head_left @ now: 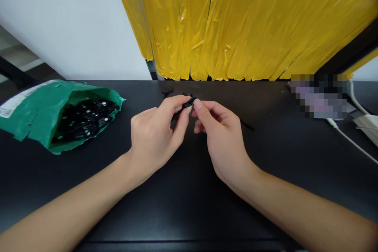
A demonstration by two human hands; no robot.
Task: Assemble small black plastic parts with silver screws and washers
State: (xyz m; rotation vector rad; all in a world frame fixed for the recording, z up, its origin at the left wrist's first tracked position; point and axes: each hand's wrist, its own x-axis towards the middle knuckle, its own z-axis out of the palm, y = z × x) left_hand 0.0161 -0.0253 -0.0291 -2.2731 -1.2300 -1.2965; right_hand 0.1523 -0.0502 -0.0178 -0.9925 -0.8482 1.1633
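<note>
Over the dark table (189,204), a small black piece (189,102) is pinched between the thumb and fingers of my left hand (152,132). My right hand (226,138) grips the other end of it with thumb and forefinger, the remaining fingers curled below. Fingertips cover much of the piece, and its exact kind does not show. Just beyond my hands lies another little black piece (167,92). A thin black strip (247,125) sticks out to the right of my right hand, partly hidden by it.
At the left, a torn green plastic bag (38,114) lies with its mouth open, holding several black pieces (85,120) with shiny studs. A blurred-out flat object (319,98) and a white cable (351,141) are at the right. Yellow plastic sheeting (236,19) hangs behind the table.
</note>
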